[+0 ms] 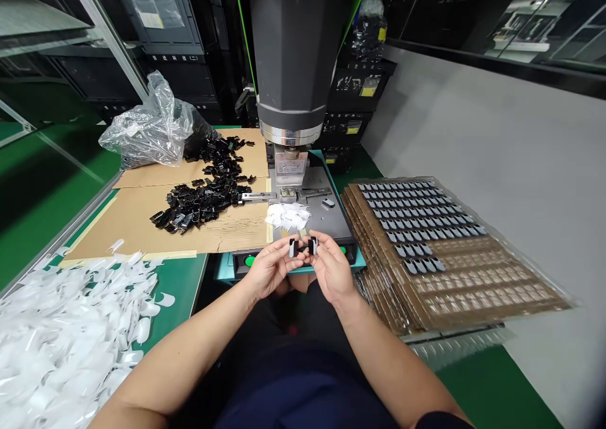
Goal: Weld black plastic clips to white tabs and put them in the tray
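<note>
The machine (293,50) is cut off at the top edge. Forearms (199,347) rise from the bottom; mid-frame, the left hand (271,266) pinches one small part (293,248), the right hand (334,270) another part (313,246), both partly covered. The right-side tray (468,250) holds rows of pieces (429,265); the upper-left bag's (146,132) contents look unclear.

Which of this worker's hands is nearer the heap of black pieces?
Left: the left hand is right of the heap, towards the wearer; the right hand is farther right.
</note>
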{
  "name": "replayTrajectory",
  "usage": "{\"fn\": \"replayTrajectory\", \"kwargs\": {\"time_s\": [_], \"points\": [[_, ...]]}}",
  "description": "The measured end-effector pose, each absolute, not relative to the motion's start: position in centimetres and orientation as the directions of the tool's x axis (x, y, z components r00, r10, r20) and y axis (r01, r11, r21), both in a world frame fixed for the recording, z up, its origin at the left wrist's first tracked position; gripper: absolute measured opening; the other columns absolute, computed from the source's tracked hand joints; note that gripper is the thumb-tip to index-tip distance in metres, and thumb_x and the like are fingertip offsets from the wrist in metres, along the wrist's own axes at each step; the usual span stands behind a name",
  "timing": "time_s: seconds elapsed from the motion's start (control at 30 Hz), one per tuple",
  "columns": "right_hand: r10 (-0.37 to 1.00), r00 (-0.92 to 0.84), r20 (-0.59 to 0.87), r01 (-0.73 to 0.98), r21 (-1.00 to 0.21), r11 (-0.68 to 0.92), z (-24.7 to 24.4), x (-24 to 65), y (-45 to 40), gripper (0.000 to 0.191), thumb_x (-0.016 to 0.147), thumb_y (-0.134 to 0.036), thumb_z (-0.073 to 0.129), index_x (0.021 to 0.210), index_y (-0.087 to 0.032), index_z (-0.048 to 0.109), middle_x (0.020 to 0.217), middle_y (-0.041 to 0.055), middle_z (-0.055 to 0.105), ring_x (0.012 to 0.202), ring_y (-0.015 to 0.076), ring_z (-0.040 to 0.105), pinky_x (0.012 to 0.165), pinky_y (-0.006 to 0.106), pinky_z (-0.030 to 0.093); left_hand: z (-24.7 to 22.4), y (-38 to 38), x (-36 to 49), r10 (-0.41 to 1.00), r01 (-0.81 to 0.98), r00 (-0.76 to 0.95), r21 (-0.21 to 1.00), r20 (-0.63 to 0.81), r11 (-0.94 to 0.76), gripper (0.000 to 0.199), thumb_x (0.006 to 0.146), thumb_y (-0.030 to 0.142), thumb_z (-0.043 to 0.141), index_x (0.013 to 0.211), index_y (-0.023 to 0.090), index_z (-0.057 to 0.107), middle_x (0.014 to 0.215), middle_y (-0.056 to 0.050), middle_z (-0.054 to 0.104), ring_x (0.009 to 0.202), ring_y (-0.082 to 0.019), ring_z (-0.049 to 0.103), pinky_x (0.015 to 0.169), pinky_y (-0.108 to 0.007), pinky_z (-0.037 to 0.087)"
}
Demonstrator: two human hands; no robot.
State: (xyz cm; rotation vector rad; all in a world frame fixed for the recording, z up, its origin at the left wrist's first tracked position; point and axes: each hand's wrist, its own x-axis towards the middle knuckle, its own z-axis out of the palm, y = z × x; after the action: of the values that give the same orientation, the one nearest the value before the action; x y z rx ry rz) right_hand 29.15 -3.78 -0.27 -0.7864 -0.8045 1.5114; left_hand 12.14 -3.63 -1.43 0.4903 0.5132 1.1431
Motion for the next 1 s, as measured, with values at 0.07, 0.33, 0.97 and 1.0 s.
{"fn": "replayTrajectory", "kwargs": {"time_s": [0.07, 0.33, 0.97, 1.0], "points": [[0.996, -0.079, -0.037, -0.530, -0.845, -0.073, -0.3, 29.2, -3.8, 0.032, 0.090, -0.033, 0.076, 0.121, -0.024, 0.074, 0.120, 0.0089, 0.076, 0.088, 0.0189, 0.068, 0.077, 0.035, 0.058, -1.4, -3.7, 12.2, 0.935, -0.723, 0.331, 0.603, -0.127, 0.338, 0.035, 0.093, 0.019, 0.081, 0.126, 0.010, 0.075, 0.120, -0.014, 0.080, 0.093, -0.020, 0.082, 0.087, -0.029, 0.068], [0.999, -0.023, 0.048, -0.372, -0.927, 0.037, -1.0, 29.0, -3.6, 0.040, 0.091, -0.043, 0.082, 0.123, -0.026, 0.065, 0.116, 0.0064, 0.076, 0.082, 0.0160, 0.072, 0.074, 0.032, 0.062, -1.8, -3.5, 12.0, 0.935, -0.713, 0.329, 0.613, -0.134, 0.339, 0.035, 0.095, 0.020, 0.079, 0.128, 0.011, 0.075, 0.120, -0.015, 0.080, 0.094, -0.020, 0.082, 0.087, -0.028, 0.067], [0.996, -0.016, 0.093, -0.294, -0.952, 0.084, -2.2, 29.2, -3.8, 0.033, 0.093, -0.047, 0.079, 0.104, -0.029, 0.054, 0.114, 0.0041, 0.074, 0.086, 0.0193, 0.073, 0.077, 0.038, 0.067, -1.8, -3.5, 12.1, 0.932, -0.692, 0.328, 0.633, -0.152, 0.347, 0.032, 0.095, 0.019, 0.078, 0.126, 0.012, 0.076, 0.126, -0.016, 0.080, 0.093, -0.019, 0.081, 0.086, -0.027, 0.068], [0.996, -0.016, 0.093, -0.294, -0.952, 0.084, -2.2, 29.2, -3.8, 0.033, 0.093, -0.047, 0.080, 0.104, -0.029, 0.054, 0.113, 0.0040, 0.074, 0.086, 0.0196, 0.073, 0.077, 0.038, 0.066, -1.8, -3.5, 12.1, 0.932, -0.691, 0.329, 0.634, -0.152, 0.347, 0.032, 0.095, 0.020, 0.078, 0.126, 0.012, 0.076, 0.127, -0.016, 0.079, 0.093, -0.019, 0.082, 0.086, -0.027, 0.068]]}}
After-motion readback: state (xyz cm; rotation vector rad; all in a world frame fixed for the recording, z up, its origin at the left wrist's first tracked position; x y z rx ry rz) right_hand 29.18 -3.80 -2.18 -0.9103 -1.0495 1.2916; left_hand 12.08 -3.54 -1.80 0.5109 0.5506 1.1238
